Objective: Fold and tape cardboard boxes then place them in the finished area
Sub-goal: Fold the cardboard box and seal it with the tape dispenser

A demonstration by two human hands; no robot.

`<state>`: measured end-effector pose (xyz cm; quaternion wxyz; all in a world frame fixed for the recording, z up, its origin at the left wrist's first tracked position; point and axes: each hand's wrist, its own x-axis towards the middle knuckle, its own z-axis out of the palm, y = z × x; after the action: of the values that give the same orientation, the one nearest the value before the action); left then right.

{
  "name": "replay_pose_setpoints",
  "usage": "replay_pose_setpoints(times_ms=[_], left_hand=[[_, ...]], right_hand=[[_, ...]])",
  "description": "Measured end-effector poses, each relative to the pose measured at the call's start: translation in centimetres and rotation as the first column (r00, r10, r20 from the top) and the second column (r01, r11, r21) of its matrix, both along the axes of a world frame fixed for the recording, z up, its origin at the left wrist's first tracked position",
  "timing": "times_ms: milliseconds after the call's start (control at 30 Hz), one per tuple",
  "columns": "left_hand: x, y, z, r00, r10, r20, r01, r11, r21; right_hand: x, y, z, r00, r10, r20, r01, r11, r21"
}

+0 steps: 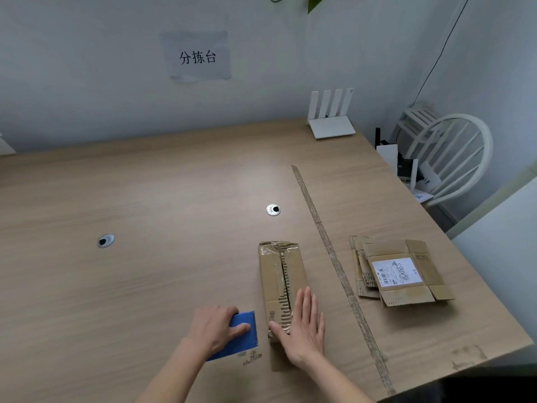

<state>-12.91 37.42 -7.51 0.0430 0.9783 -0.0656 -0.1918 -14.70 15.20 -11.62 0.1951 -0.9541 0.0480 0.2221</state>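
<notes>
A worn, folded cardboard box point(279, 274) lies on the wooden table point(145, 199), its two top flaps meeting along a ragged centre seam. My right hand point(305, 327) lies flat with straight fingers on the near end of the box, pressing the flaps down. Just left of the box, my left hand point(216, 327) grips a blue tape dispenser point(242, 335). To the right, beyond a strip of old tape point(334, 257) stuck across the table, lies a small stack of flattened cardboard boxes point(404, 271); the top one bears a white shipping label.
Two round cable grommets point(273, 210) point(106, 240) sit in the tabletop. A white router point(331, 117) stands at the back right corner. A white chair point(453, 152) with small items stands off the table's right edge. A paper sign point(197, 56) hangs on the wall.
</notes>
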Motion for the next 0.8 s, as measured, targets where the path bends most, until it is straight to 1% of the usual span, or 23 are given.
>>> replay_pose_setpoints(times_ms=[100,167,233,300,367,500,567,633,700,800], left_hand=[[0.0,-3.4,-1.8,0.999,-0.040,-0.021,0.043,0.989,0.144],[-0.2,-3.8,-3.0,0.999,-0.024,-0.035,0.030,0.982,0.184],[-0.8,-3.0,-3.9,0.999,0.049,0.011,-0.050,0.989,0.137],[-1.4,-1.8,-4.2,0.993,0.091,0.075,-0.097,0.993,0.073],[-1.7,-0.6,-4.4,0.984,0.126,0.126,-0.130,0.991,0.025],[-2.8,1.3,-4.7,0.976,0.195,0.099,-0.196,0.981,-0.001],[-3.6,2.1,-5.2,0.971,0.226,0.072,-0.228,0.974,0.015],[-4.1,2.6,-5.5,0.965,0.250,0.077,-0.251,0.968,0.012],[-4.2,2.8,-5.7,0.956,0.285,0.070,-0.285,0.958,-0.009],[-4.0,2.2,-5.9,0.957,0.286,0.051,-0.287,0.958,0.026]], right_hand=[[0.0,0.0,-0.2,1.000,0.001,0.015,-0.001,1.000,-0.015],[0.0,-0.2,-0.3,1.000,-0.005,0.008,0.005,1.000,-0.017],[0.0,-0.4,-0.2,0.999,-0.018,0.028,0.019,0.999,-0.026],[-0.2,-0.1,0.2,0.999,-0.043,0.012,0.044,0.998,-0.048],[-0.5,1.0,0.5,0.997,-0.076,0.028,0.078,0.993,-0.085],[-0.4,3.0,0.9,0.986,-0.144,0.085,0.156,0.974,-0.163],[-0.3,3.1,0.8,0.983,-0.162,0.083,0.173,0.973,-0.155],[-0.3,2.5,0.6,0.988,-0.141,0.071,0.150,0.978,-0.143],[-0.3,1.6,0.7,0.990,-0.129,0.063,0.134,0.987,-0.083],[0.6,-0.6,1.2,0.968,-0.204,0.144,0.180,0.969,0.167]])
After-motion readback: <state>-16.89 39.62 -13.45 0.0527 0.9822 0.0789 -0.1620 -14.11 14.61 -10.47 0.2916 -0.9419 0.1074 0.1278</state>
